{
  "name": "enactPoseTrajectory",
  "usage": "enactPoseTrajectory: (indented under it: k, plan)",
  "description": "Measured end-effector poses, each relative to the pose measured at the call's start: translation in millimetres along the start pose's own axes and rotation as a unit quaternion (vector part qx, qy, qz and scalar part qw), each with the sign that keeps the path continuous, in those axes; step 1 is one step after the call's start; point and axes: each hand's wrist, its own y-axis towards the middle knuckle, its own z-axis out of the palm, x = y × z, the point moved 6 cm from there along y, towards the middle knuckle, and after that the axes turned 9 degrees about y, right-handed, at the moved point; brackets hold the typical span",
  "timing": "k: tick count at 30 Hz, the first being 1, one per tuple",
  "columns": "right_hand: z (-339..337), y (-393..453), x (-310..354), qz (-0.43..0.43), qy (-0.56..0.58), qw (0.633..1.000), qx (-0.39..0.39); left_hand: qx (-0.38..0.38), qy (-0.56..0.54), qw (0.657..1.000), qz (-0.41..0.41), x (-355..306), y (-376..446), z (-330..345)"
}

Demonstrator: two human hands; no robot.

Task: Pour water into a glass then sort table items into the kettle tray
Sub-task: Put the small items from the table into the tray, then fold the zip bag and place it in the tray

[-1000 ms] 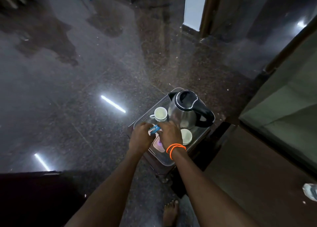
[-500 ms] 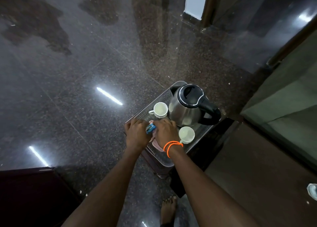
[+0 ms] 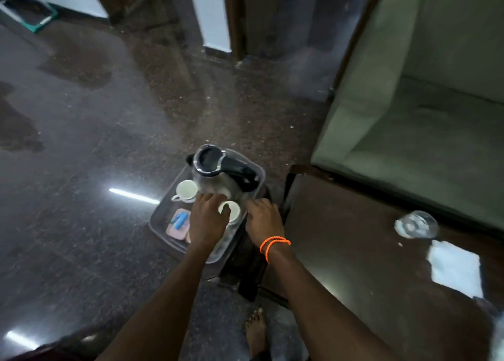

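A clear plastic kettle tray (image 3: 161,219) sits on a small dark stand above the polished granite floor. Toward its near left corner lie pale pink sachets (image 3: 177,227) with a blue one (image 3: 178,221) on top. Farther back on the left stands a white teacup (image 3: 186,190), upright, its handle pointing toward the near left. Behind it, at the far end of the tray, is a steel electric kettle (image 3: 218,180) with a black lid and a black handle turned to the right.

The left hand (image 3: 207,220) reaches over the tray, fingers spread and curled around the left side of a second white teacup (image 3: 231,210), which stands just in front of the kettle. The right hand (image 3: 263,221), with orange bands at the wrist, rests at the tray's right edge; its fingers curl downward, and whether they grip the rim cannot be told.

Well to the right, on the dark wooden table (image 3: 354,251), stand a clear drinking glass (image 3: 416,224) and, nearer, a white folded napkin (image 3: 455,268).
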Motion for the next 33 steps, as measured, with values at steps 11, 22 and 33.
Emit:
enactPoseTrajectory:
  k: [11, 22, 33]
  plan:
    - [-199.5, -169.1, -201.6, 0.157, -0.009, 0.974, -0.166, 0.107, -0.021, 0.973, 0.202, -296.3, -106.0, 66.6]
    - [-337.5, -391.8, -390.3, 0.384, -0.035, 0.888, -0.249, 0.271, 0.007, 0.9, 0.343, -533.8, -283.6, 195.7]
    - [-322.0, -508.4, -565.9, 0.545, 0.032, 0.789, -0.283, 0.417, 0.083, 0.825, 0.373, -608.2, -359.5, 388.0]
